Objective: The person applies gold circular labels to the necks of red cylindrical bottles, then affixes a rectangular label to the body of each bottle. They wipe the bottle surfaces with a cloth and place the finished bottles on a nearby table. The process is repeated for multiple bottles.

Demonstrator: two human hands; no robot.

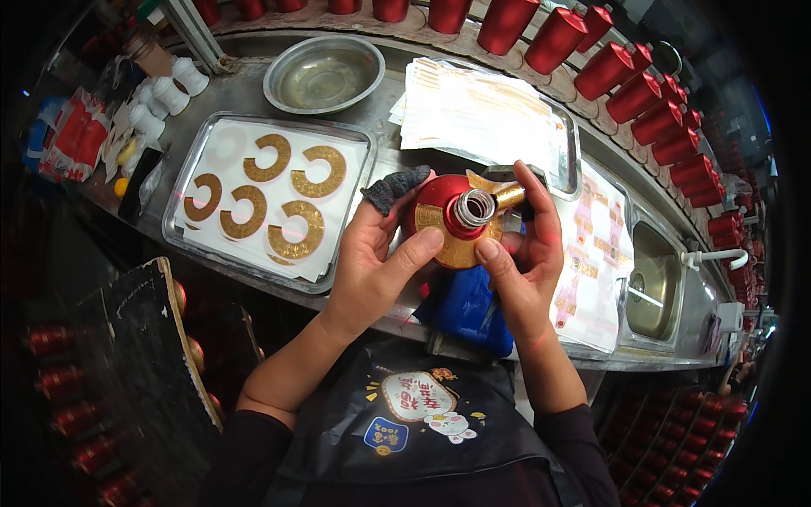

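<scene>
Between my two hands is a red bottle (434, 194), its clear threaded neck pointing up at me. A gold curved label (456, 252) lies around the shoulder of the bottle, and one gold end stands away on the right, by my right fingers. My left hand (365, 266) grips the left side, its thumb pressing on the label; a dark fabric cover wraps one finger. My right hand (532, 262) closes on the right side, thumb on the label below the neck. The fingers behind the bottle are partly hidden. Beneath the bottle sits a blue object (475, 317), partly covered.
A metal tray (175, 207) at left holds several gold C-shaped labels (297, 228) on white backing. Behind are a metal bowl (325, 76) and stacked label sheets (473, 106). More sheets (583, 279) lie right, beside a sink (655, 287). Red bottles (556, 40) line the far conveyor.
</scene>
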